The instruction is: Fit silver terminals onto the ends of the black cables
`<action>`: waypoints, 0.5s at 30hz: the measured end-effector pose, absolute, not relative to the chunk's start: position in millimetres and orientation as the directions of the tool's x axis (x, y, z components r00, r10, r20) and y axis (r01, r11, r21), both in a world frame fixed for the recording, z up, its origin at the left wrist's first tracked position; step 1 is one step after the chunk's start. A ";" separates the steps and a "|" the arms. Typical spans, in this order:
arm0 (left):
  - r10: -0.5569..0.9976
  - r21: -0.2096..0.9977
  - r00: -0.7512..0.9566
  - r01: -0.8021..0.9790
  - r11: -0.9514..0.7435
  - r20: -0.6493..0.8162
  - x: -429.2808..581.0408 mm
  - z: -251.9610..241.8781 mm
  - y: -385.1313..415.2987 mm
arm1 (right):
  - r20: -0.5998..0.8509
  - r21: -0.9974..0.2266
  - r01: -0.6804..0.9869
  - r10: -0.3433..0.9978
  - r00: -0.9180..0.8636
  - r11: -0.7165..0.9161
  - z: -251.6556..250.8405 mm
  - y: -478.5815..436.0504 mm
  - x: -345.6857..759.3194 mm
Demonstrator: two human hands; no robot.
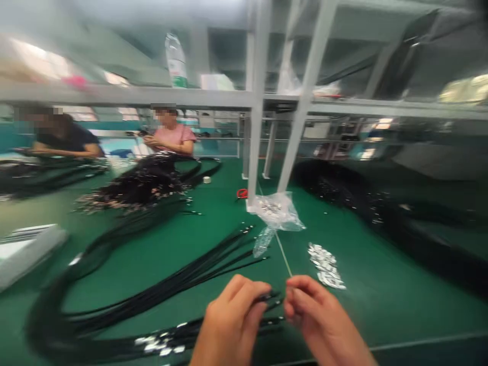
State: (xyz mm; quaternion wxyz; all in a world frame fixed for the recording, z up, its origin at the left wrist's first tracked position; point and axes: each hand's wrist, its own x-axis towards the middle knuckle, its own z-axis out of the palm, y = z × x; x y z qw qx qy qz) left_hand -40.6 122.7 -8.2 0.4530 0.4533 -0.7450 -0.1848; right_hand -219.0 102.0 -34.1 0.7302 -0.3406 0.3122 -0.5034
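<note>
the person's left hand is bare, with a broad, smoothly rounded back, softly marked knuckles and fingers that narrow toward blunt, rounded tips. its thumb is shorter and thicker than the fingers. the right hand is likewise bare, with slim fingers, a fleshy base to the thumb and a gently curved outer edge. below it, the bare right wrist is smooth-sided and runs out of view at the bottom edge. motion blur softens both outlines, leaving nails and finer creases hard to tell.
</note>
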 end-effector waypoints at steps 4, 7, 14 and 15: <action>-0.840 0.681 -0.176 -0.512 0.524 0.514 -41.0 -9.0 118.2 | -0.084 -0.768 0.592 -0.954 0.287 0.245 -27.1 100.2 -211.2; -0.840 0.654 -0.201 -0.547 0.522 0.503 -44.1 -8.1 121.5 | -0.059 -0.817 0.542 -0.964 0.261 0.197 -24.6 103.7 -208.2; -0.847 0.635 -0.240 -0.573 0.518 0.474 -43.2 -6.3 123.7 | -0.044 -0.899 0.416 -0.973 0.226 0.138 -24.3 105.4 -207.1; -0.847 0.636 -0.250 -0.569 0.521 0.470 -42.6 -7.0 123.2 | -0.049 -0.901 0.410 -0.973 0.227 0.141 -24.9 104.4 -207.5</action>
